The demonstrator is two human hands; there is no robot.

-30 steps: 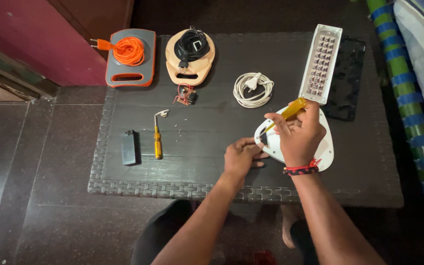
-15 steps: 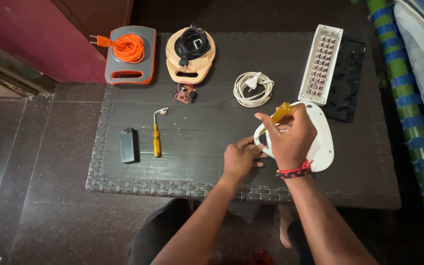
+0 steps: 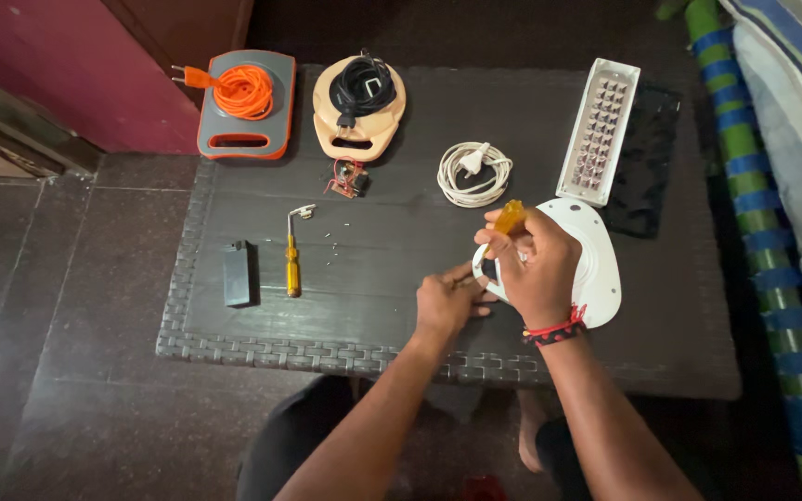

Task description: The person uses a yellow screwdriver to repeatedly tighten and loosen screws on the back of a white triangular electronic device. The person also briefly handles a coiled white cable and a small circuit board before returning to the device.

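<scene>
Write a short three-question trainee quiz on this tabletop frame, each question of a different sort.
1. True or false: the right hand grips a yellow-handled screwdriver over the white oval plastic housing.
2. Which lies nearest the coiled white power cord? A) dark flat rectangular block B) white rectangular LED panel C) grey case with coiled orange cord
3. What does the left hand touch?

Key: 1 true; 2 B; 3 the white housing's left edge.
</scene>
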